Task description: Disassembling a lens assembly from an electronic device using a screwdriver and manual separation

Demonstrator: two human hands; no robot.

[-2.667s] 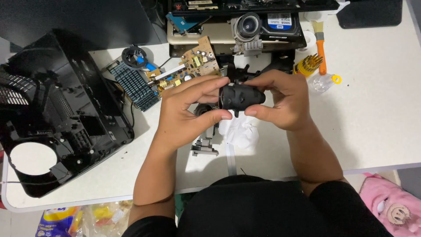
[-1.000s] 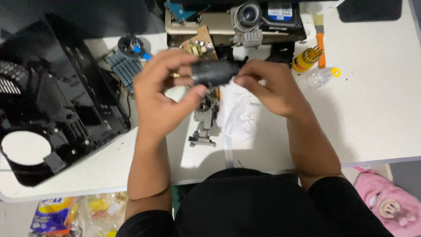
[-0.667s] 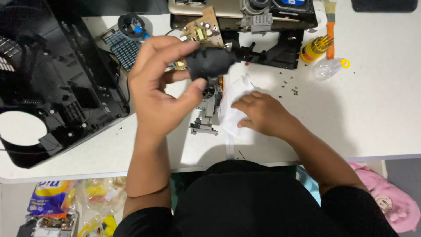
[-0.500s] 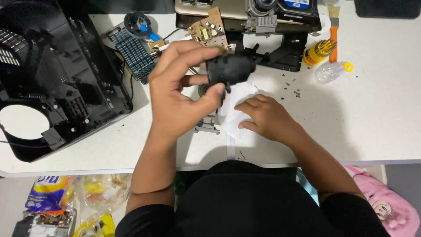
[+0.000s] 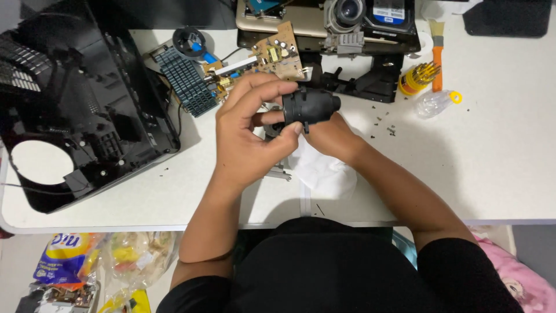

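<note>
My left hand point(image 5: 252, 133) grips a black cylindrical lens part point(image 5: 310, 106) above the middle of the white table point(image 5: 492, 168), fingers wrapped over its top and thumb under it. My right hand point(image 5: 330, 136) is tucked beneath and behind that part, touching its underside; its fingers are mostly hidden. A crumpled white tissue point(image 5: 324, 171) lies on the table just below both hands. A small metal bracket point(image 5: 279, 172) pokes out from under my left wrist.
A large black plastic housing point(image 5: 75, 110) fills the left side. At the back lie a finned heatsink point(image 5: 185, 81), a brown circuit board point(image 5: 272, 55), a lens assembly point(image 5: 347, 14), a black frame point(image 5: 370, 81), a screwdriver bit holder point(image 5: 417, 78), an orange brush point(image 5: 437, 49) and loose screws point(image 5: 385, 124).
My right hand left the tissue and came back up under the black part. My left hand kept hold of the part and turned it slightly.
</note>
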